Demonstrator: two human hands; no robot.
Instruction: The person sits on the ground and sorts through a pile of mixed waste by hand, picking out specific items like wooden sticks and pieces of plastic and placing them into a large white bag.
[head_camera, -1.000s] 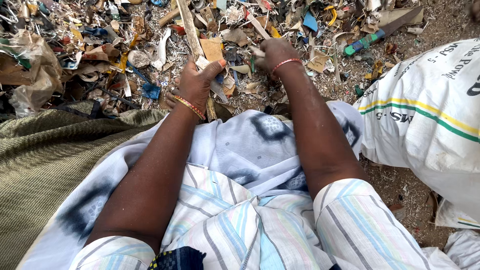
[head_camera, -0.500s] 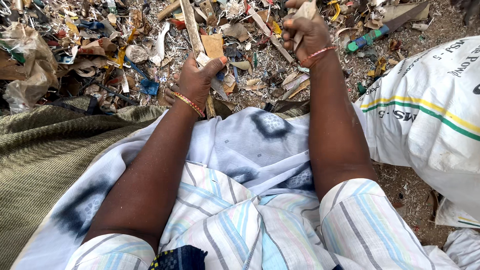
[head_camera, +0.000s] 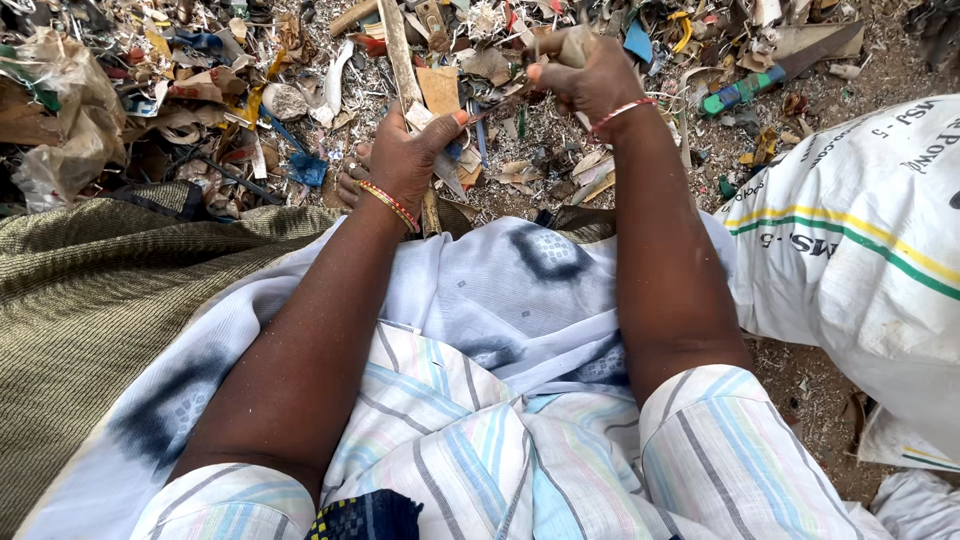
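The person is sitting on the ground at the near edge of a scrap heap (head_camera: 250, 90), both arms reaching out over a lap draped in pale cloth (head_camera: 500, 300). The left hand (head_camera: 400, 165) is resting low, its fingers (head_camera: 440, 125) clamping around a long wooden strip (head_camera: 398, 50) that is running away into the heap, thumb pressing across it, seemingly to keep the piece steady and upright. The right hand (head_camera: 585, 75) is lifting higher, its fingers curling shut on a small pale scrap (head_camera: 577, 45), held up close to the strip as though being pulled free or looked over; exactly what the scrap is cannot be told. A white woven sack (head_camera: 850, 250) is lying just beside the right arm, near enough to take sorted pieces. A green-handled tool (head_camera: 745, 92) is lying well apart, toward the far right of the heap. An olive fabric (head_camera: 90, 300) is spreading at the left.
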